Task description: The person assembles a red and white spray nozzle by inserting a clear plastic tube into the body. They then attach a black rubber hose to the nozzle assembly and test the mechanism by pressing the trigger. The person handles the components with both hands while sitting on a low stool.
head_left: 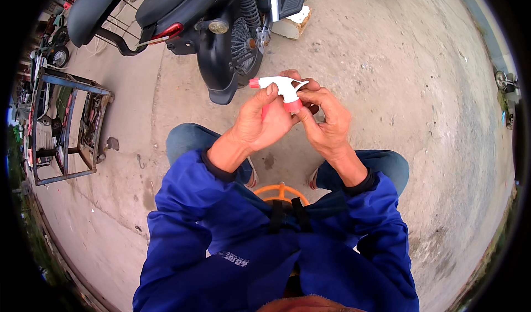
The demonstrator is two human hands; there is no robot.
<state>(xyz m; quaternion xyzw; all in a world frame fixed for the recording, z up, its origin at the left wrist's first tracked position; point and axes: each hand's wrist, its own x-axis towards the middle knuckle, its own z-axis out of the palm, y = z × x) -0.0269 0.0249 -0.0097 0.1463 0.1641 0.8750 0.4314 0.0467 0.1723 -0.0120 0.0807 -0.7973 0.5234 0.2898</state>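
Fingers: left fingers (260, 104) curl around the back of a white spray head (282, 88), thumb up along its side, so it sits steady. Right fingers (315, 99) pinch its lower end from the other side, close together.
Scooter: a big black scooter (221, 30) stands parked on the ground just past the hands, its back wheel and spring near the spray head but not touching.
Ground: bare grey concrete (398, 74), cracked and stained.
Metal frame: a rusty open frame (66, 126) stands well off to the left, out of the way.
Person: sits low with both knees (191, 140) apart in blue trousers, arms in blue sleeves (188, 212), so the hands meet in front of the chest.
Orange seat: an orange ring (282, 193) shows between the legs, likely a stool top.
Left hand (260, 124): cups the spray head from below and behind.
Right hand (329, 124): grips from the right, fingertips at the collar.
Spray head: held up in the air between both hands, pink nozzle (254, 83) pointing left, pink collar (293, 106) at the bottom. No bottle shows under it.
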